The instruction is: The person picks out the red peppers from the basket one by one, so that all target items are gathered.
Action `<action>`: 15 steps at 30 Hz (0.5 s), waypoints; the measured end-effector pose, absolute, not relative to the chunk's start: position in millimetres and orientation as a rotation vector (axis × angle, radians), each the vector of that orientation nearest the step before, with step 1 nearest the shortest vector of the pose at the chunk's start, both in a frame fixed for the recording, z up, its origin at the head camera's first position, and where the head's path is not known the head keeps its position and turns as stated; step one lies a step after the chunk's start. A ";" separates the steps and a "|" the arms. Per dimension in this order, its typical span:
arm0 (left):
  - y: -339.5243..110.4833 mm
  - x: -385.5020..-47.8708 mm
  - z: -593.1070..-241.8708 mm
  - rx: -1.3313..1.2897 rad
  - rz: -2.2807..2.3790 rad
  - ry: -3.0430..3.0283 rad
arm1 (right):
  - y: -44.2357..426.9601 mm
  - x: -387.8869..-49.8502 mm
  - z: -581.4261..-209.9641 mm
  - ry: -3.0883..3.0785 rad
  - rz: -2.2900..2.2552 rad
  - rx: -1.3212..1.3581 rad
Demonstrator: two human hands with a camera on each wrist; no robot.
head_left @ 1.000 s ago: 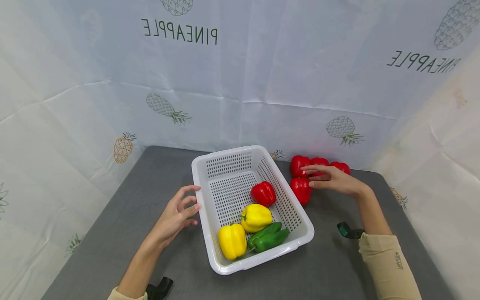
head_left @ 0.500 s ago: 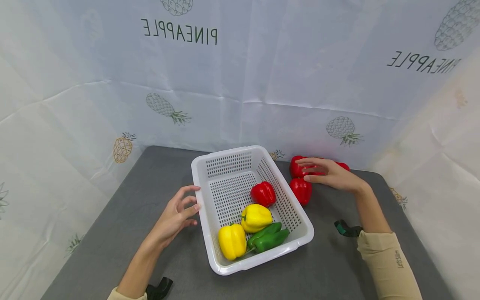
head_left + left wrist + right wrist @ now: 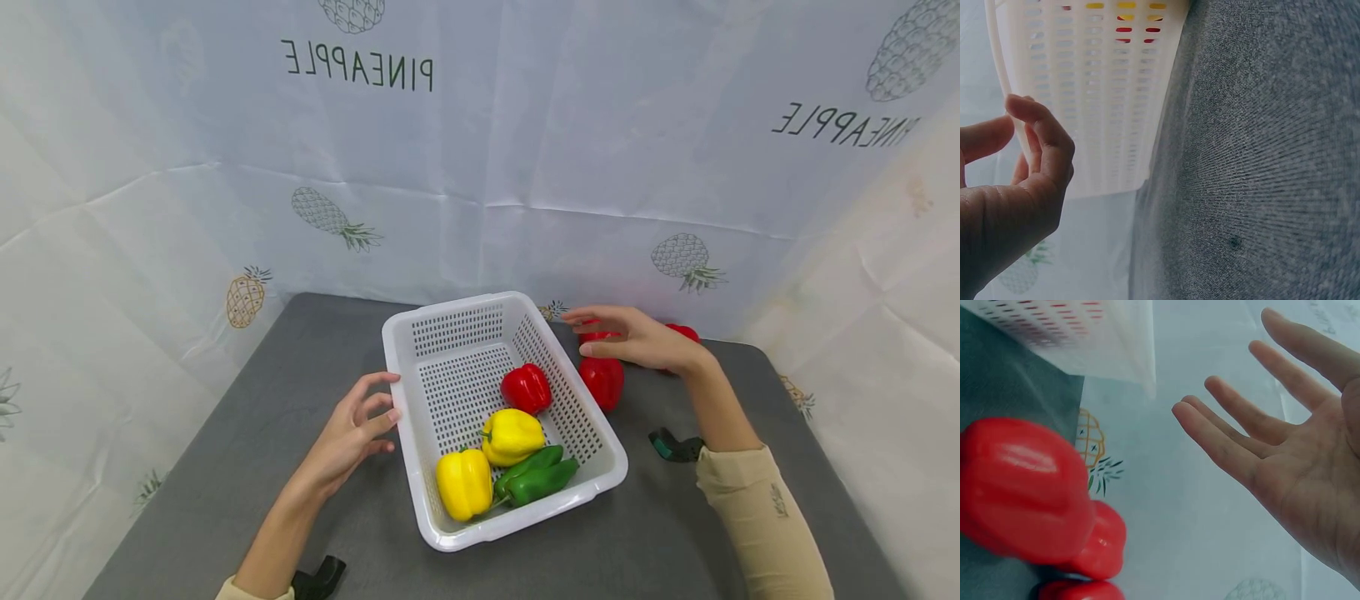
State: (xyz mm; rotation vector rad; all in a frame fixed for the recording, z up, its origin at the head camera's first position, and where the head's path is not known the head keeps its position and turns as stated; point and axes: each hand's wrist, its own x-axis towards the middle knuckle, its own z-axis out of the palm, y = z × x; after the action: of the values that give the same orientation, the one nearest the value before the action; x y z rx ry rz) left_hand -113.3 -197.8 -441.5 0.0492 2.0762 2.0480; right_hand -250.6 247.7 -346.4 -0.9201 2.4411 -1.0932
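Observation:
A white perforated plastic basket (image 3: 517,302) stands on a dark grey table. In it lie a red bell pepper (image 3: 527,388), two yellow bell peppers (image 3: 513,437) and green peppers (image 3: 542,482). My left hand (image 3: 347,437) is at the basket's left side, loosely bent, fingertips at the rim; in the left wrist view the fingers (image 3: 1050,134) bend beside the wall. Over the red bell peppers outside the basket, my right hand (image 3: 637,337) hovers with fingers spread and nothing held. One red bell pepper (image 3: 602,383) shows below it; others are partly hidden behind the hand.
A pale cloth (image 3: 480,150) printed with pineapples hangs behind and at both sides of the table (image 3: 315,350). The red bell pepper (image 3: 682,332) farthest right lies near the table's back edge. Dark wrist devices (image 3: 318,577) show below the hands.
My right hand has moved left and slightly away from me over the red bell peppers, toward the basket's right side. The left hand, the basket and its contents stay put.

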 end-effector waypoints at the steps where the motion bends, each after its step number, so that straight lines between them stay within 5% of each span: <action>1: -197.6 -113.2 -441.4 0.049 2.047 2.078 | 245.4 -251.1 -344.8 2.436 -1.089 -0.926; 15: -196.3 -113.6 -442.2 0.036 2.036 2.093 | 212.6 -257.6 -329.9 2.343 -1.058 -1.052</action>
State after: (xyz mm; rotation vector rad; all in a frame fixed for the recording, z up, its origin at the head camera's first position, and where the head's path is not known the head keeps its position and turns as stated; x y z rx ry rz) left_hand -113.6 -196.3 -442.2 0.0364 2.0935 2.0363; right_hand -257.6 212.6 -329.9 -1.0515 2.3427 -1.0580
